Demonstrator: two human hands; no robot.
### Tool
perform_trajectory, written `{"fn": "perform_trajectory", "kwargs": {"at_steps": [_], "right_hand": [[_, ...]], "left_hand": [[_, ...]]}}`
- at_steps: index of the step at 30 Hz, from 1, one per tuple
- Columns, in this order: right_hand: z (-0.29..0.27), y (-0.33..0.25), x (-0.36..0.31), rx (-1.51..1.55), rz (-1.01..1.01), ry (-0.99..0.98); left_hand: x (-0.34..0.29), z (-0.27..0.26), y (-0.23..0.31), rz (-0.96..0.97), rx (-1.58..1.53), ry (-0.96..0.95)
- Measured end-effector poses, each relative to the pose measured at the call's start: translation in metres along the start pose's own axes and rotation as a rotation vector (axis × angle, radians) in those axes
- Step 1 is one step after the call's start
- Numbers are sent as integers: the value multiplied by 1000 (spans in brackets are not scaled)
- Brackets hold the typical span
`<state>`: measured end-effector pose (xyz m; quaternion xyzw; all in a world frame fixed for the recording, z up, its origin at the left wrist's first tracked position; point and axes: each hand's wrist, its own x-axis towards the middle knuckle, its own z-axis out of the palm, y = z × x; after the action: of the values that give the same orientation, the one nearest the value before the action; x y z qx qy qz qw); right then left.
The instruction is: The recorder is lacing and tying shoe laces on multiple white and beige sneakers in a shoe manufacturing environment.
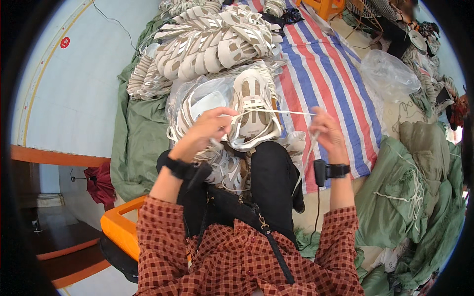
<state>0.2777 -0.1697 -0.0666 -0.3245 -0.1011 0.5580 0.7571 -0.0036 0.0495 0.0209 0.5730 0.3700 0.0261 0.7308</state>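
Observation:
A beige and white sneaker upper [251, 93] lies in front of my knees, its toe pointing away from me. White lace is threaded through its upper eyelets. From there a white shoelace [291, 112] runs taut to the right, where the fingers of my right hand [328, 132] pinch it. Its loose end hangs below that hand. My left hand [211, 127] is at the left edge of the upper, fingers closed on the lace close to the eyelets; motion smears its fingertips a little.
A large pile of similar uppers [217, 44] rises behind, beside clear plastic wrapping. Striped sheeting [326, 84] covers the floor to the right. Green cloth sacks [395, 197] lie at the right, and an orange stool [118, 227] is at my left. More uppers rest between my legs.

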Motion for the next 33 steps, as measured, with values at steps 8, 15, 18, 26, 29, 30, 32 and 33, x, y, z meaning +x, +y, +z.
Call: {"fn": "perform_trajectory", "kwargs": {"at_steps": [8, 15, 18, 26, 29, 30, 32, 33], "right_hand": [[-166, -156, -133, 180, -485, 340], [-235, -262, -250, 114, -783, 483], [-235, -280, -263, -70, -888, 604], [-114, -137, -112, -934, -324, 398], [-35, -65, -51, -963, -163, 271], [-12, -44, -34, -927, -176, 147], [24, -11, -3, -925, -142, 89], [36, 2, 8, -931, -137, 95]], "left_hand": [[-90, -142, 59, 496, -818, -66], [-181, -293, 92, 707, -740, 315], [-226, -338, 106, 782, -655, 393], [-197, -290, 103, 647, -356, 985], [-138, -201, 77, 446, -122, 668], [-118, -168, 69, 366, 61, 474], [-86, -98, 44, 299, 182, 392], [-72, -69, 37, 223, 191, 301]]}}
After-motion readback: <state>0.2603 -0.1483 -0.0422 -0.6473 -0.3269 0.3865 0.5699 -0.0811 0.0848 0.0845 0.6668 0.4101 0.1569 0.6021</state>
